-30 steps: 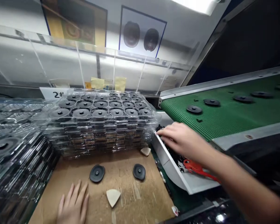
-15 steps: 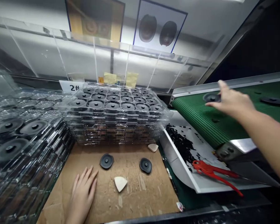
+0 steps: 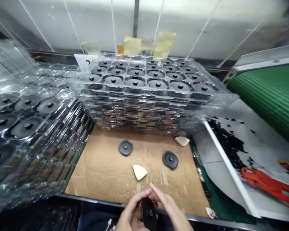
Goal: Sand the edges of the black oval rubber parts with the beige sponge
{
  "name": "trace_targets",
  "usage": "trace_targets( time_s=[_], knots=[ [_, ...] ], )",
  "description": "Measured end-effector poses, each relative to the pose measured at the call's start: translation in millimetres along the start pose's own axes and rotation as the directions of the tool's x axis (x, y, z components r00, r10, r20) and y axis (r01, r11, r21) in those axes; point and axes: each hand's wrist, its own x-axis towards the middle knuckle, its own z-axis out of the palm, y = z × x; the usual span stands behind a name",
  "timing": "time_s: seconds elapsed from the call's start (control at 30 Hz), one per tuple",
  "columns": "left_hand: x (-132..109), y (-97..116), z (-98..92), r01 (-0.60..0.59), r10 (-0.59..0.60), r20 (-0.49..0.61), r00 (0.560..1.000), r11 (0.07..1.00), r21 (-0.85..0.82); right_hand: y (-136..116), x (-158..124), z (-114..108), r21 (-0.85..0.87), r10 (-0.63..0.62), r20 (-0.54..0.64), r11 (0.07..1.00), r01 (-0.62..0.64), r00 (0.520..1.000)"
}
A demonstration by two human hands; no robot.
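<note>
Both hands are together over the front edge of the cardboard-covered bench (image 3: 106, 183), closed around a black disc-like part (image 3: 148, 213) with a small central stud, seen tilted almost edge-on. My left hand (image 3: 131, 213) wraps its near left side. From the other side, my right hand (image 3: 170, 208) grips it, with fingertips meeting those of the left. Two similar dark discs lie flat on the cardboard, one on the left (image 3: 126, 147) and one on the right (image 3: 170, 159). A cream wedge-shaped piece (image 3: 140, 172) rests between them, closer to my hands.
Stacked clear trays (image 3: 144, 93) filled with dark discs stand behind the cardboard; another tray stack (image 3: 45, 141) is at left. To the right are a second cream wedge (image 3: 182, 141), a white bin (image 3: 227, 166) with black scraps, red-handled cutters (image 3: 269, 184) and a green conveyor (image 3: 274, 86).
My right hand has come from the conveyor to the front centre with a disc. My left hand has lifted off the cardboard and joined it. The view has tilted down.
</note>
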Motion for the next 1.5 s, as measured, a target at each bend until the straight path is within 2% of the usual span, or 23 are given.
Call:
trace_targets(
  time_s=[0.1,0.2,0.3,0.37,0.47,0.6,0.77,0.93,1.0,1.2,1.3,1.5],
  knots=[
    [1.6,11.4,-15.2,0.055,-0.058,-0.069,0.996,0.997,-0.055,10.5,0.8,20.7,0.031,-0.029,0.017,0.999,0.029,0.999],
    [-1.1,29.9,-27.3,0.070,-0.101,-0.197,0.975,0.985,-0.158,12.2,15.7,26.4,-0.152,-0.028,-0.037,0.988,0.022,0.999],
    [-5.0,48.7,-32.7,0.002,-0.075,-0.306,0.949,0.972,-0.233,18.1,37.3,30.8,-0.380,-0.014,-0.128,0.924,-0.036,0.992],
    [-5.5,57.7,-35.4,-0.074,-0.029,-0.363,0.931,0.960,-0.268,25.9,50.6,35.8,-0.420,-0.019,-0.119,0.907,-0.033,0.993],
    [-1.2,61.1,-41.0,-0.163,0.017,-0.430,0.903,0.938,-0.306,37.6,65.8,41.7,-0.378,0.001,-0.128,0.924,-0.050,0.992],
    [9.1,52.5,-47.6,-0.232,0.061,-0.491,0.869,0.926,-0.297,39.3,81.9,36.9,-0.262,0.056,-0.160,0.960,-0.097,0.986],
    [13.2,48.0,-50.4,-0.216,0.049,-0.506,0.861,0.937,-0.276,4.5,92.0,36.0,-0.053,0.136,-0.100,0.988,-0.142,0.986],
    [11.2,50.1,-52.2,-0.169,0.013,-0.486,0.874,0.946,-0.278,-28.0,92.8,52.3,0.069,0.104,0.096,0.992,-0.110,0.990],
    [11.2,50.1,-51.2,-0.174,0.018,-0.496,0.868,0.947,-0.272,-30.7,93.2,53.6,0.086,0.118,0.135,0.988,-0.130,0.984],
    [12.6,49.8,-49.0,-0.156,-0.009,-0.527,0.850,0.951,-0.268,-25.3,92.3,50.4,0.108,0.159,0.156,0.978,-0.177,0.975],
    [13.1,49.7,-49.5,-0.169,0.006,-0.545,0.838,0.953,-0.249,-24.3,91.8,51.0,0.101,0.184,0.119,0.975,-0.196,0.976],
    [14.4,47.3,-51.9,-0.149,0.017,-0.517,0.856,0.965,-0.216,-25.7,88.7,52.5,0.132,0.159,0.130,0.976,-0.176,0.979]
  ],
)
